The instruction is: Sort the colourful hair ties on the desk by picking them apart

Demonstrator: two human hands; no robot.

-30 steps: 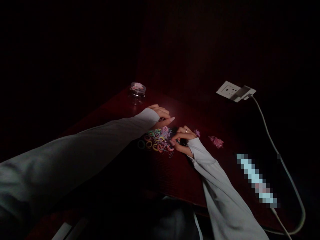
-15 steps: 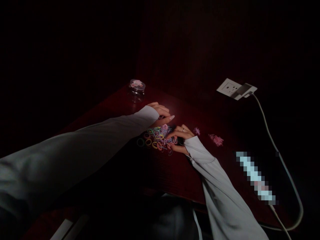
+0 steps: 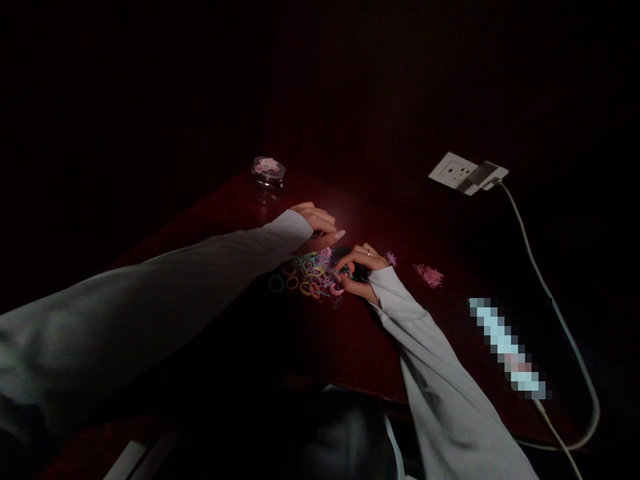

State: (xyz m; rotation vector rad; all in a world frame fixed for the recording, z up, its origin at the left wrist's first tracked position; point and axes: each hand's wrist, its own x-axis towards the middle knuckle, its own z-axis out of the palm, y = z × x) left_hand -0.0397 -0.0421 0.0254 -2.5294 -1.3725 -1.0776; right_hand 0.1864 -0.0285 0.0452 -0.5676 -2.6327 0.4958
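Observation:
A pile of small, colourful hair ties (image 3: 305, 288) lies on the dark red table, some round and spread out, others tangled. My right hand (image 3: 364, 263), wearing a ring, reaches into the pile's right side. Its thumb and forefinger are bent with a gap between them, close to a pinkish hair tie. My left hand (image 3: 317, 221) rests at the pile's far side, its fingers loosely bent and the thumb stretched out; nothing shows in it. Right of my right hand are a small purple bunch of hair ties (image 3: 391, 258) and a larger pink bunch (image 3: 429, 275).
A clear jar (image 3: 267, 183) with pink pieces on its lid stands at the back left. On the right are a wall socket (image 3: 453, 172) with a plugged-in charger, a white cable (image 3: 543, 280) and a blurred-out bright device (image 3: 505, 347). The surroundings are very dark.
My right thumb and forefinger have come closer together over the pile. My left hand keeps almost the same pose. The whole view has shifted slightly.

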